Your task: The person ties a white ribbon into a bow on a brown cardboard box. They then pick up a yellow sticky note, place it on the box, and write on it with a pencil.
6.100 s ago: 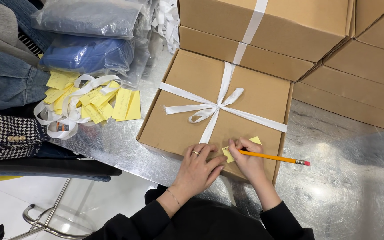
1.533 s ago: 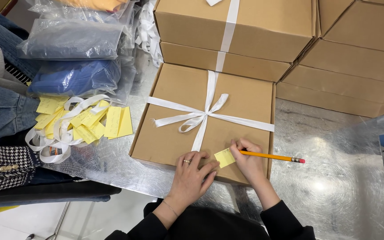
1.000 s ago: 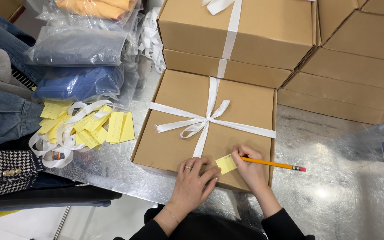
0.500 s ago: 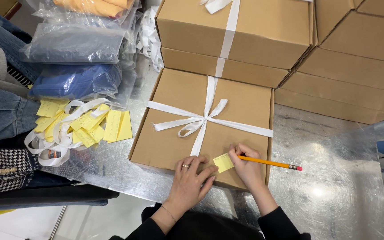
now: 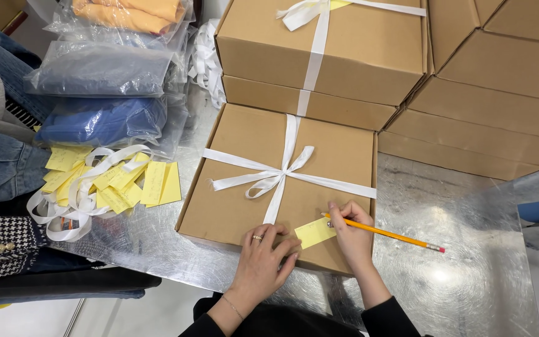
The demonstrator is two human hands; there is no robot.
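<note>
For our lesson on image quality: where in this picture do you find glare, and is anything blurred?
Head view: bright glare on the metal table right of the pencil; shiny reflections on the plastic clothing bags; box, note and both hands are sharp, with no visible motion blur.

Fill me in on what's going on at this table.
A person is writing with a pencil in the right hand on a small yellow note. The note lies on a flat cardboard box tied with white ribbon. The left hand rests flat on the box beside the note. More yellow notes and ribbon lie to the left, near bagged clothes.
</note>
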